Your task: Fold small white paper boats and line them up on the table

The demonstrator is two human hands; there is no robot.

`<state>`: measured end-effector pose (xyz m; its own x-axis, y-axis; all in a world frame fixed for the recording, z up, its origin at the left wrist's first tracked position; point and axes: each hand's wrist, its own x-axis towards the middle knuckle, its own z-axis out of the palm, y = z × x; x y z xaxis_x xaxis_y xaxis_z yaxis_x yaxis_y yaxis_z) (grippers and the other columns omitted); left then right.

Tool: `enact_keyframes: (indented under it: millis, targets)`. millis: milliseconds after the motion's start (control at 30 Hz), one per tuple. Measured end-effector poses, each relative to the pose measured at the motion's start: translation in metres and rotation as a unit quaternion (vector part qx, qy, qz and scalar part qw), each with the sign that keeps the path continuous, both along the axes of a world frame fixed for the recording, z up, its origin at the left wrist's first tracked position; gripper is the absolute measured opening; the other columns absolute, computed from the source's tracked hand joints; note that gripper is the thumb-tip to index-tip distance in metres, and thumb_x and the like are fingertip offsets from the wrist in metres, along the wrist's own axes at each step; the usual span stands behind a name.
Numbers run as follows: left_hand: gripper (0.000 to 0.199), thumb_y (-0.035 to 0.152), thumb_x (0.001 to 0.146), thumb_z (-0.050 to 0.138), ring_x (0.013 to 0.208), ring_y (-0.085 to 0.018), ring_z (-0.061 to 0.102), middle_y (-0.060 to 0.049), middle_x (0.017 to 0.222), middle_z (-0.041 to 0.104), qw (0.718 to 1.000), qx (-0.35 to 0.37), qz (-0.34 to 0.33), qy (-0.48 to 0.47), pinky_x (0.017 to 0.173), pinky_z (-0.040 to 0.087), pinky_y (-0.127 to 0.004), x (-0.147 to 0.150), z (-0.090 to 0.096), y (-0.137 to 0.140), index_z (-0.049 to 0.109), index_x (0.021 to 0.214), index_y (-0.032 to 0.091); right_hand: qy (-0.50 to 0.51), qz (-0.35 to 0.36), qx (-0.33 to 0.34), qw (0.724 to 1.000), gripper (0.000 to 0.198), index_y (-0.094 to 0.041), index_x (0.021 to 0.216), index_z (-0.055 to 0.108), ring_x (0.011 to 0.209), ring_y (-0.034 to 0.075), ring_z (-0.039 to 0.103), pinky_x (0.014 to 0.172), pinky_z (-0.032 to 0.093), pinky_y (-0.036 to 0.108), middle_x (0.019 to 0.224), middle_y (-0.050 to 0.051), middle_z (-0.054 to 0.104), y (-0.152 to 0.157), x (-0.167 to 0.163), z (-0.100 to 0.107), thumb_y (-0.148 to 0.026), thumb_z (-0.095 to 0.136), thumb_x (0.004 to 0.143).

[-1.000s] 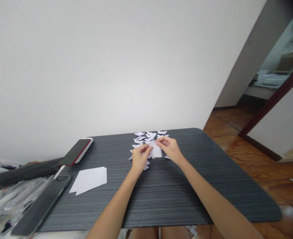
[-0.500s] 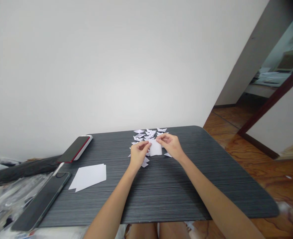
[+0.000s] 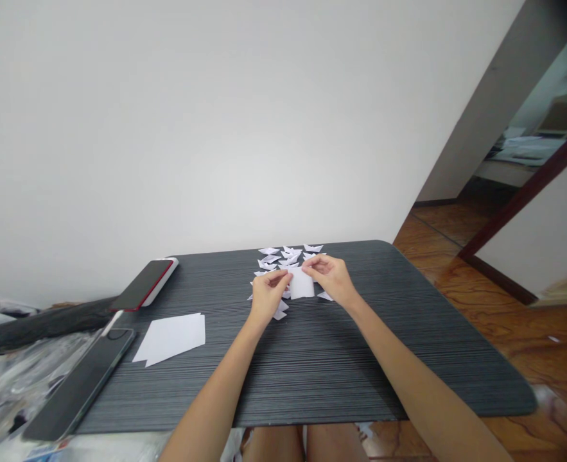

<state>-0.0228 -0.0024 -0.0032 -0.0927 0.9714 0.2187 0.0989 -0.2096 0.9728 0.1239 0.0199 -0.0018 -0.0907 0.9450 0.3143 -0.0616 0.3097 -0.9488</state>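
Note:
A small white sheet of paper [image 3: 302,285] is held up above the dark table [image 3: 312,372] between my two hands. My left hand [image 3: 270,294] pinches its upper left corner between thumb and fingers. On the opposite side, my right hand [image 3: 330,276] grips the upper right corner the same way. Behind and around the sheet lie several white folded paper boats [image 3: 290,259], partly covered by my hands. One more boat [image 3: 325,296] shows under my right wrist, and others [image 3: 280,310] sit beside my left hand.
Flat white paper sheets [image 3: 172,337] lie stacked at the table's left. Nearby are a dark phone [image 3: 83,385] at the left edge and a red-edged device [image 3: 146,285] joined by a white cable. A white wall [image 3: 283,128] rises behind the table; plastic-wrapped items [image 3: 18,385] fill the left side.
Both hands keep hold of the paper's upper corners, with hardly any movement. The whole view has shifted very slightly, so the table appears a little higher.

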Motion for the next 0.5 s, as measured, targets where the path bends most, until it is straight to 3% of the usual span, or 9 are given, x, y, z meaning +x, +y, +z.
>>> enact_keyframes:
  millis: [233, 367, 500]
  targets:
    - [0.022, 0.028, 0.060, 0.064, 0.050, -0.011, 0.055, -0.005, 0.066, 0.065, 1.000, 0.001, -0.011, -0.001, 0.052, 0.047, -0.024, 0.0002, 0.0003, -0.0001, 0.066, 0.071, 0.010, 0.008, 0.008, -0.009, 1.000, 0.019, -0.014, 0.066, 0.055, 0.065, 0.013, 0.058, 0.067, 0.046, 0.027, 0.068, 0.003, 0.061, 0.0002, 0.0011, 0.0000, -0.028, 0.066, 0.059]
    - [0.020, 0.029, 0.060, 0.064, 0.048, -0.010, 0.054, -0.003, 0.062, 0.063, 1.000, 0.001, -0.008, -0.001, 0.050, 0.046, -0.023, -0.0018, 0.0010, 0.0009, 0.065, 0.069, 0.011, 0.010, 0.029, -0.069, 0.997, 0.026, -0.014, 0.078, 0.058, 0.061, 0.012, 0.058, 0.060, 0.046, 0.025, 0.066, 0.001, 0.062, 0.0011, 0.0025, -0.0016, -0.029, 0.066, 0.058]
    - [0.019, 0.029, 0.061, 0.063, 0.045, -0.009, 0.053, -0.001, 0.053, 0.059, 0.999, -0.005, -0.034, -0.006, 0.046, 0.045, -0.021, -0.0057, 0.0014, 0.0018, 0.064, 0.065, 0.010, -0.015, 0.035, -0.116, 0.993, 0.021, -0.011, 0.058, 0.059, 0.047, 0.009, 0.052, 0.047, 0.041, 0.021, 0.053, 0.001, 0.059, 0.0026, 0.0041, -0.0039, -0.031, 0.067, 0.056]
